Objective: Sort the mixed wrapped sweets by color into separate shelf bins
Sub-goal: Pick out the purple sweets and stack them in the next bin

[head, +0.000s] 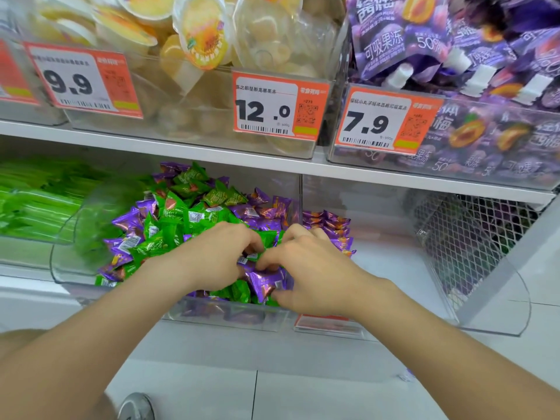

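Shelf bin [230,317] holds sweets [194,214] partly hiding left hand [216,257], right hand [313,275].

Bare forearms [121,325], left hand [216,259], right hand [318,277].

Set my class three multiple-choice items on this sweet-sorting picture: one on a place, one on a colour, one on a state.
1. The purple-only heap lies in: A the right bin; B the green-stick bin; C the top shelf.
2. The middle bin mixes sweets coloured: A red and yellow; B green and purple; C blue and white.
3. The right grip: A lies flat, empty; B holds purple sweets; C holds a price tag.
Answers: 1 A, it sits right of the middle bin; 2 B, both wrapper colours show; 3 B, purple wrappers sit clasped in it.
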